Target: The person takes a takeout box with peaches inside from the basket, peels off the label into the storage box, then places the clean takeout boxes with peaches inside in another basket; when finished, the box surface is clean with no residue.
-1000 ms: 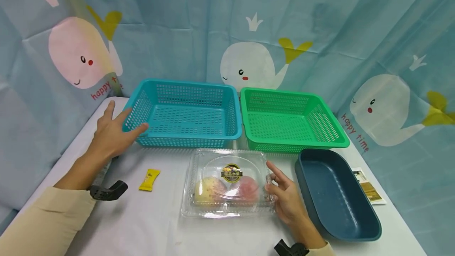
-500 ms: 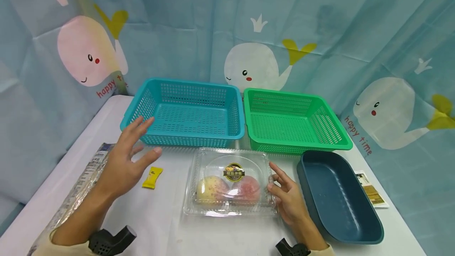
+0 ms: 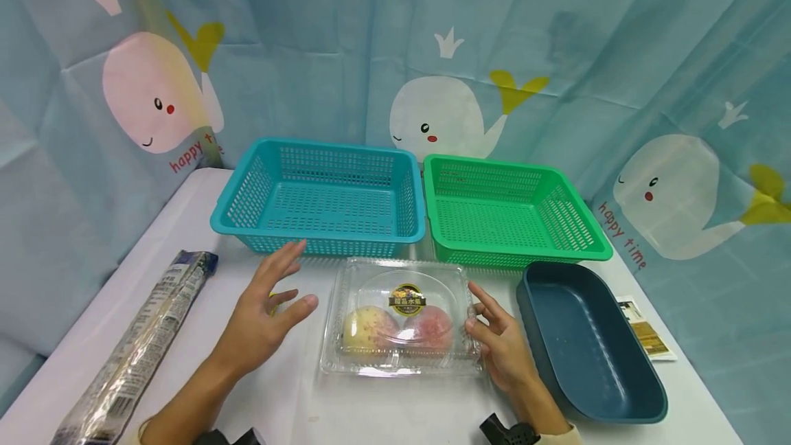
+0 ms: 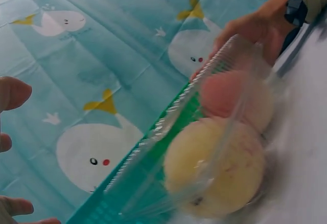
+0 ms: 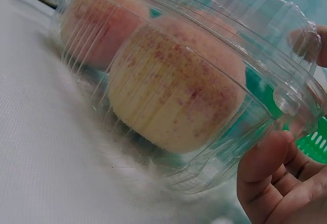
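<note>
A clear plastic clamshell box [image 3: 361,287] with a round gold-and-black label lies closed on the white table. Through its lid show two peaches, a yellowish one [image 3: 369,329] on the left and a pinker one [image 3: 429,328] on the right. My right hand [image 3: 502,342] pinches the box's right edge; in the right wrist view the thumb [image 5: 263,157] sits at its rim. Left of the box my left hand [image 3: 262,318] hovers with spread, relaxed fingers, holding nothing. It mostly hides a small yellow wrapped packet [image 3: 272,309].
Behind the box stand a blue mesh basket [image 3: 334,211] and a green one [image 3: 494,215]. A dark blue tub [image 3: 587,335] is at the right, with a printed packet [image 3: 645,332] beyond it. One long silver pouch [image 3: 139,352] lies along the left.
My left hand has come away from the blue basket's left side, moving right and toward me, nearer the box. The silver pouch is now uncovered. My right hand stays on the box.
</note>
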`<action>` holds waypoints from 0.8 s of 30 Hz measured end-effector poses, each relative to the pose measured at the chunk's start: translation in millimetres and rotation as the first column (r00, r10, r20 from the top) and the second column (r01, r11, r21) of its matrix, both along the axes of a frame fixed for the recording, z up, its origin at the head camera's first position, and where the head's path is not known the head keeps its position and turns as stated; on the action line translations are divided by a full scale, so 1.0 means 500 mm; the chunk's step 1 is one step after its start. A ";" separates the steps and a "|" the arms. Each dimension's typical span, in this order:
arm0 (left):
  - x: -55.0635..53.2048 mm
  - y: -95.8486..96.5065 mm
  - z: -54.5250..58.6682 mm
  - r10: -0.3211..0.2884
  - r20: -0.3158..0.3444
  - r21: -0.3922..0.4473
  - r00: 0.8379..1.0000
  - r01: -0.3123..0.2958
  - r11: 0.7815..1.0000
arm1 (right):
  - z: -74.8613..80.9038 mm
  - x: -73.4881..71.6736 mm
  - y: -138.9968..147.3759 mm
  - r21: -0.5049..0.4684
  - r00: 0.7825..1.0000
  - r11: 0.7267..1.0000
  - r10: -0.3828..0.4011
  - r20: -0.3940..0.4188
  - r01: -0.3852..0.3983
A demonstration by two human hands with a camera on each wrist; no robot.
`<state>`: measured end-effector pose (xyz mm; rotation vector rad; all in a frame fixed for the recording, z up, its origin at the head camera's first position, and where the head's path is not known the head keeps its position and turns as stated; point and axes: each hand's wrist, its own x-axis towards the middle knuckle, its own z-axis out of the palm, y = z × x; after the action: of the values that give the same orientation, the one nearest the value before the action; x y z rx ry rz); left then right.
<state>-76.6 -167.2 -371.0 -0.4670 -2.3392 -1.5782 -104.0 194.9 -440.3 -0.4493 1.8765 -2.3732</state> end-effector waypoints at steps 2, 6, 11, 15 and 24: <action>-0.001 0.009 -0.013 -0.020 0.012 0.012 1.000 0.020 1.000 | 0.000 -0.001 0.000 -0.001 1.000 1.000 0.001 0.001 -0.001; -0.007 0.026 -0.034 -0.050 0.054 0.028 0.997 0.049 0.998 | -0.002 -0.003 -0.001 -0.004 1.000 1.000 0.007 0.005 -0.007; -0.016 0.041 -0.058 -0.065 0.129 0.032 0.989 0.062 0.998 | -0.002 -0.004 -0.001 0.001 1.000 1.000 0.007 0.006 -0.007; -0.024 0.051 -0.074 -0.092 0.177 0.028 0.980 0.088 0.996 | -0.001 -0.003 0.000 0.007 1.000 1.000 0.007 0.008 -0.007; -0.038 0.063 -0.098 -0.112 0.261 0.007 0.959 0.114 0.993 | -0.004 0.001 0.001 -0.002 1.000 1.000 0.003 0.030 -0.003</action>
<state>-95.6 -136.0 -420.0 -0.4232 -2.5532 -1.7798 -103.5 195.6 -442.1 -0.4145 1.8603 -2.3663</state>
